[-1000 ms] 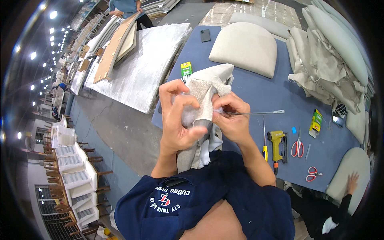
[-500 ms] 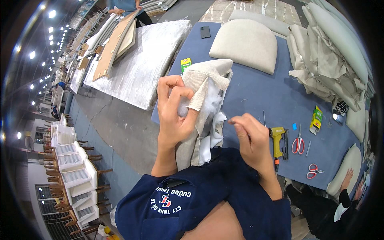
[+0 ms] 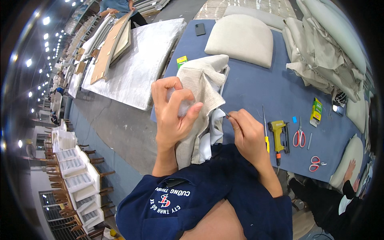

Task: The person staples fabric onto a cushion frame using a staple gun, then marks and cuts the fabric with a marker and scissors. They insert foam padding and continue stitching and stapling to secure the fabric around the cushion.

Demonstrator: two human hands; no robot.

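A worker's left hand (image 3: 171,114) cupped white stuffing (image 3: 186,107) in half-curled fingers, apparently steadying the beige fabric cover (image 3: 202,80) at the table's (image 3: 256,90) near-left corner; the right hand (image 3: 249,130) tightly pinched a slim rod (image 3: 224,113), seemingly for control.

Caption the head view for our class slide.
Left hand holds white stuffing beside beige fabric; right hand pinches a thin tool; red-handled scissors lie on the blue table.

A dark phone (image 3: 200,29) lies near a rounded cushion (image 3: 241,41).
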